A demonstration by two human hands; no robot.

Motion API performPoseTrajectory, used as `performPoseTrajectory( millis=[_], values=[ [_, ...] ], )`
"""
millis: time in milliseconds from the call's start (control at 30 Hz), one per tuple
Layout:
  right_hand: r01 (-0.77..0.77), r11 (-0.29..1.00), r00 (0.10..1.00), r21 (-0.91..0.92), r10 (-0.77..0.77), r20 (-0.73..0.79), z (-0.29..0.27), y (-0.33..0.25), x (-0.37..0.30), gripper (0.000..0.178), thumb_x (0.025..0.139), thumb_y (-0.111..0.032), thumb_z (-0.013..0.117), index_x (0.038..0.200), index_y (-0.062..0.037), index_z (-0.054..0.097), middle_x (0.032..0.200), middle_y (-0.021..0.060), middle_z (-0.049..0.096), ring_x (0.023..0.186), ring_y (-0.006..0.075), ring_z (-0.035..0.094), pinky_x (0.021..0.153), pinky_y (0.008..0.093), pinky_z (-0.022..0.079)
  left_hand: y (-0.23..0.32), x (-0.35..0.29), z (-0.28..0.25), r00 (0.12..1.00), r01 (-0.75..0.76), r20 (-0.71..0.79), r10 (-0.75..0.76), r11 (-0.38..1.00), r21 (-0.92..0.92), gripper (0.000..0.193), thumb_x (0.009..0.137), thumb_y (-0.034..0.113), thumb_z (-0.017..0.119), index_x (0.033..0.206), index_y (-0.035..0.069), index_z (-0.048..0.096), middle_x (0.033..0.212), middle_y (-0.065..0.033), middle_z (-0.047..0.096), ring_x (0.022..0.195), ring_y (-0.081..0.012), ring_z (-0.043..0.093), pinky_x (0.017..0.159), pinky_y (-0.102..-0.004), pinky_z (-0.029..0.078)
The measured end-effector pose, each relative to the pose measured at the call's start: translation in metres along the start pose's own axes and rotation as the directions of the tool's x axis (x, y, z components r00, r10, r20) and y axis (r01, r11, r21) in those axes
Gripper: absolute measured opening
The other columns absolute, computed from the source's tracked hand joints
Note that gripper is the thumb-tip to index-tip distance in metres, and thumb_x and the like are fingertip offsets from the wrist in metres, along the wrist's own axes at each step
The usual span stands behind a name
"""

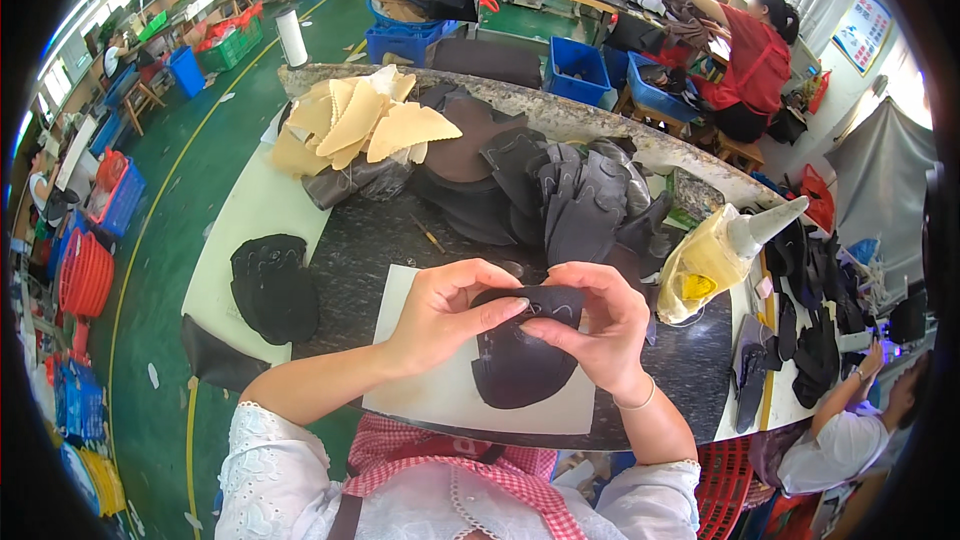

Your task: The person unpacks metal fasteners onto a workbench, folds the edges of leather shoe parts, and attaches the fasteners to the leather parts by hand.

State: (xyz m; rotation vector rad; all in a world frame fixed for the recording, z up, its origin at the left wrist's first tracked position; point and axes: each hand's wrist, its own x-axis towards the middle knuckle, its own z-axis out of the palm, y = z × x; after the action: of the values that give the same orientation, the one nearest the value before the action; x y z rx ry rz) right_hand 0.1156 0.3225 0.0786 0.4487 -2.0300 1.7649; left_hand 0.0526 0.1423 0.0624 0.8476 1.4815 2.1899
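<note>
Between my two hands is a black shoe upper piece [522, 365], its top edge folded over toward me. My left hand [458, 302] pinches the left part of that edge, thumb on the near face. On the other side my right hand [594, 320] grips the edge the same way, thumb pressed near the middle. The lower part of the piece hangs over a white sheet [420, 380] on the dark worktable. A similar black piece with pale curved lines [274, 287] lies to the left. A glue bottle [705, 265] with a grey nozzle lies right of my hands.
Behind my hands spread stacked black pieces [580, 195] and a pile of cream scalloped pieces [365, 120]. A thin tool [428, 234] lies on the table. Blue crates [578, 70] stand beyond its far edge. Co-workers sit at the far right [745, 70] and near right [850, 430].
</note>
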Motion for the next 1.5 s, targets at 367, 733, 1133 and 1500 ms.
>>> performPoseTrajectory(
  millis=[367, 733, 1133, 1500],
  values=[
    [-0.036, 0.998, 0.992, -0.046, 0.041, 0.116, 0.010, 0.005, -0.013, 0.045, 0.068, 0.004, 0.078, 0.107, 0.0024, 0.055, 0.093, 0.0109, 0.066, 0.085, 0.0190, 0.066, 0.075, 0.0286, 0.053, -0.016, -0.034, -0.005, 0.993, -0.101, -0.060, 0.101, 0.995, 0.006, 0.013, 0.080, -0.004, 0.068, 0.090, 0.003, 0.063, 0.086, -0.0041, 0.060, 0.079, -0.0122, 0.059, 0.068, -0.0255, 0.045],
    [-0.678, 0.708, 0.667, 0.196, 0.481, 0.569, 0.040, 0.002, -0.027, 0.050, 0.073, 0.012, 0.070, 0.116, 0.0012, 0.048, 0.101, 0.0123, 0.061, 0.097, 0.0183, 0.060, 0.085, 0.0305, 0.049, -0.015, -0.069, -0.037, 0.680, -0.731, 0.436, 0.590, 0.494, 0.472, 0.023, 0.069, -0.001, 0.066, 0.092, -0.004, 0.062, 0.074, -0.0050, 0.054, 0.058, -0.0175, 0.052, 0.052, -0.0287, 0.042],
    [0.017, 0.981, 0.870, -0.195, 0.082, 0.486, 0.071, 0.087, 0.071, 0.028, 0.075, -0.006, 0.072, 0.102, -0.0047, 0.067, 0.094, 0.0072, 0.063, 0.081, 0.0199, 0.062, 0.068, 0.0308, 0.050, 0.036, -0.105, -0.146, 0.906, -0.134, -0.072, 0.416, 0.445, 0.885, 0.020, 0.073, 0.002, 0.069, 0.091, 0.004, 0.063, 0.084, -0.0082, 0.063, 0.071, -0.0221, 0.059, 0.061, -0.0314, 0.048],
    [-0.227, 0.910, 0.829, -0.347, 0.368, 0.421, 0.066, 0.088, 0.073, 0.004, 0.076, -0.005, 0.066, 0.079, -0.0023, 0.066, 0.079, 0.0085, 0.063, 0.069, 0.0220, 0.062, 0.065, 0.0318, 0.050, -0.015, -0.064, -0.120, 0.990, 0.141, -0.101, -0.101, 0.803, 0.579, 0.011, 0.086, 0.007, 0.061, 0.095, 0.001, 0.065, 0.089, -0.0068, 0.065, 0.081, -0.0178, 0.061, 0.075, -0.0302, 0.045]
  ],
)
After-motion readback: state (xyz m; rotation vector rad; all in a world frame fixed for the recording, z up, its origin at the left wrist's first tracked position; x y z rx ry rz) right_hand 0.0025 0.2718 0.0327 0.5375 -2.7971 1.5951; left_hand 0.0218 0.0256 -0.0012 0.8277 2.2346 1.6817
